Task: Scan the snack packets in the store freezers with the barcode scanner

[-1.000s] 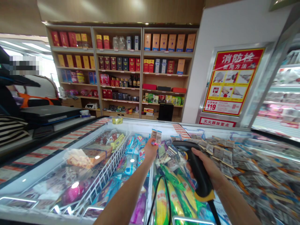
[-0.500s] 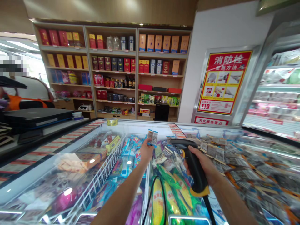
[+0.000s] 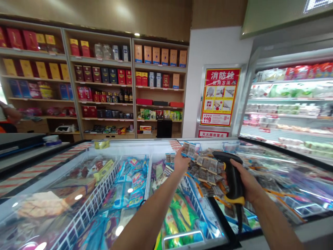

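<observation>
My left hand (image 3: 181, 162) reaches out over the chest freezer (image 3: 135, 147) and pinches a small blue-edged packet (image 3: 189, 150) by its lower left side. My right hand (image 3: 246, 180) is wrapped round a black and yellow barcode scanner (image 3: 233, 175), its head pointing left and its cable hanging down. Beneath my left forearm lie corn-shaped ice creams (image 3: 179, 217) in green and yellow wrappers. Blue ice cream packets (image 3: 132, 173) fill the section to the left. Many brown and white packets (image 3: 208, 170) are heaped between and beyond my hands.
White wire dividers (image 3: 96, 194) split the freezer, and a dark lid frame (image 3: 221, 222) runs below the scanner. Shelves of boxed bottles (image 3: 104, 74) stand behind. A lit fridge (image 3: 288, 104) is at right. Part of another person (image 3: 9, 113) shows at the left edge.
My view has turned to the right. Both hands have moved right over the freezer, the left still with the packet and the right still with the scanner.
</observation>
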A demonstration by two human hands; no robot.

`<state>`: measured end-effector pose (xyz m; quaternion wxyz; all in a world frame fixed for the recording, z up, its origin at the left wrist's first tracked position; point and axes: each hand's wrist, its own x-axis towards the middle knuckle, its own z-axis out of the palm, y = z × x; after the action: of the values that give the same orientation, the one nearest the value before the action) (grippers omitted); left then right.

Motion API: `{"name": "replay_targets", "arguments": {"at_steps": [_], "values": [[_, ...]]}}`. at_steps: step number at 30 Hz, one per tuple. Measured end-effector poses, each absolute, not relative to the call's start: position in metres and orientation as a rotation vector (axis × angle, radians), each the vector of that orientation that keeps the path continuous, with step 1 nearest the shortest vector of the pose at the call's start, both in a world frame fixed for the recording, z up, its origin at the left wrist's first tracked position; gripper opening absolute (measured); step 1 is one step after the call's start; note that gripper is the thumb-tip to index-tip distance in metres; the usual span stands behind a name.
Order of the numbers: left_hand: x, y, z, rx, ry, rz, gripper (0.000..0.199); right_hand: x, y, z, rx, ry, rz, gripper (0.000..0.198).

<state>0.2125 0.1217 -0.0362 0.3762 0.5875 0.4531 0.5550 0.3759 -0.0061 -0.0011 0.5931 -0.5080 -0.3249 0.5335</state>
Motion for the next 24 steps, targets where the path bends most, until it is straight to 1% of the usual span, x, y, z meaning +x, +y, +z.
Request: {"name": "replay_targets", "arguments": {"at_steps": [6,10,13,16,19,21,24], "values": [[0.277,0.118,-0.052,1.732,1.252,1.198,0.057,0.416,-0.024,-0.012,-1.205,-0.661,1.145,0.022],[0.28,0.119,-0.053,1.807,1.387,1.131,0.056,0.428,-0.039,-0.011,-1.215,-0.643,1.122,0.023],[0.264,0.112,-0.047,1.849,1.368,1.118,0.052,0.425,-0.045,-0.009,-1.206,-0.642,1.123,0.022],[0.24,0.088,-0.034,1.776,1.189,1.04,0.047,0.405,-0.041,-0.008,-1.18,-0.676,1.178,0.023],[0.22,0.047,-0.016,1.674,0.981,0.805,0.041,0.368,-0.029,-0.008,-1.091,-0.752,1.189,0.023],[0.208,0.018,-0.006,1.6,0.879,0.67,0.043,0.338,-0.02,-0.006,-1.042,-0.814,1.163,0.023],[0.185,-0.013,0.002,1.431,0.815,0.692,0.051,0.291,-0.01,-0.002,-1.01,-0.841,1.137,0.025]]}}
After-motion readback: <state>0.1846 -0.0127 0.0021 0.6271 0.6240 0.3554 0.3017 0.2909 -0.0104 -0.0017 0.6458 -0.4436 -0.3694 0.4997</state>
